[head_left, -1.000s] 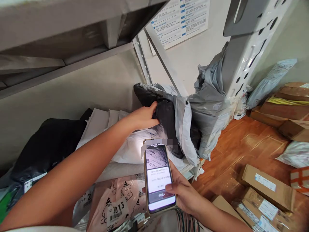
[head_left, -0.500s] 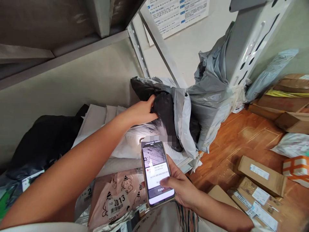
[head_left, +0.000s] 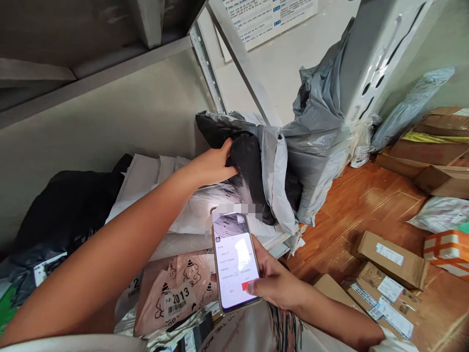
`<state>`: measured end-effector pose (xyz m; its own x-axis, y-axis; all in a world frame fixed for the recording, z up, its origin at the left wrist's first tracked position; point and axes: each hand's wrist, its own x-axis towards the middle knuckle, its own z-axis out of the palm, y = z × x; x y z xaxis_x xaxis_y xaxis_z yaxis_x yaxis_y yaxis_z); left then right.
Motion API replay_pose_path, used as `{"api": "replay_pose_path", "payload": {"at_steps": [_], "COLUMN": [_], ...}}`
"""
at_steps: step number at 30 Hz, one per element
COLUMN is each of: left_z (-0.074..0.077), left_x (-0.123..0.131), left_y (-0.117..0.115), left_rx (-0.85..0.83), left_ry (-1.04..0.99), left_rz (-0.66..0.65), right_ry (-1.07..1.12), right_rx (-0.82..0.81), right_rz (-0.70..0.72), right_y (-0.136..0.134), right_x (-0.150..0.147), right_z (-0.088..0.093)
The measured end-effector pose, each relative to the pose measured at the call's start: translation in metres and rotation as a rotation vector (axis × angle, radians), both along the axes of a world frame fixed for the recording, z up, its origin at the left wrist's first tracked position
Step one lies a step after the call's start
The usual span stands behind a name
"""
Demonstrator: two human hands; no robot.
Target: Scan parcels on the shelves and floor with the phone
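Note:
My right hand (head_left: pixel 269 278) is closed around a smartphone (head_left: pixel 236 266), its thumb on a red button low on the lit screen. A light glows at the phone's top left corner, over a white parcel bag (head_left: pixel 205 215) with print on it. Stretched forward, my left hand (head_left: pixel 216 164) grips a black plastic parcel bag (head_left: pixel 251 166) that leans on the shelf, thumb on top; some of its fingers are hidden. Against that bag stands a white and grey parcel bag (head_left: pixel 273 171). Below the phone's left side lies a pink bag (head_left: pixel 176 288) with a 2013 label.
A dark upper shelf (head_left: pixel 91 29) hangs overhead, and a metal upright (head_left: pixel 384 54) stands at the right. A large grey bag (head_left: pixel 315 132) bulges beside it. Cardboard boxes (head_left: pixel 392 259) lie on the wooden floor (head_left: pixel 351 200). A black bag (head_left: pixel 66 210) rests at the left.
The phone screen has switched from a view with a dark bar to a white page with a red button. The view has shifted slightly; both hands keep their holds.

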<state>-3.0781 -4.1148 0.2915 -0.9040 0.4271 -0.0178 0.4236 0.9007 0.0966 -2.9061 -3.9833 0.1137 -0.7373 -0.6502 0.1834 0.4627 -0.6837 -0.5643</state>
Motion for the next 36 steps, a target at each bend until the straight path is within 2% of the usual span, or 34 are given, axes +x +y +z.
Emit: {"api": "replay_pose_path", "payload": {"at_steps": [4, 8, 11, 14, 18, 21, 27, 32, 36], "left_z": [-0.001, 0.004, 0.004, 0.000, 0.000, 0.004, 0.000, 0.002, 0.015], "left_x": [0.001, 0.009, 0.017, 0.022, 0.022, 0.020, 0.015, 0.003, -0.005], "left_y": [0.000, 0.008, 0.017, 0.025, 0.035, 0.045, 0.057, 0.054, 0.048], "left_rx": [-0.015, -0.154, -0.260, -0.184, -0.087, -0.126, -0.105, -0.018, -0.004], "left_ry": [0.015, 0.066, 0.200, 0.389, 0.601, 0.566, 0.604, 0.465, 0.299], "left_rz": [0.003, 0.051, 0.153, 0.197, 0.097, -0.001, -0.007, -0.186, -0.274], "right_ry": [-0.073, -0.111, -0.128, -0.133, -0.172, -0.187, -0.216, -0.233, -0.207], "right_rx": [-0.035, -0.060, -0.075, -0.103, -0.109, -0.120, -0.134, -0.157, -0.198], "right_rz": [0.093, 0.203, 0.237, 0.238, 0.239, 0.255, 0.235, 0.187, 0.283], "right_y": [0.000, 0.001, 0.004, 0.009, 0.014, 0.018, 0.026, 0.028, 0.032], "right_x": [-0.001, -0.001, -0.002, -0.004, -0.010, -0.015, -0.024, -0.028, -0.032], "right_z": [-0.002, -0.005, -0.006, -0.005, -0.004, -0.005, -0.008, -0.014, -0.014]}}
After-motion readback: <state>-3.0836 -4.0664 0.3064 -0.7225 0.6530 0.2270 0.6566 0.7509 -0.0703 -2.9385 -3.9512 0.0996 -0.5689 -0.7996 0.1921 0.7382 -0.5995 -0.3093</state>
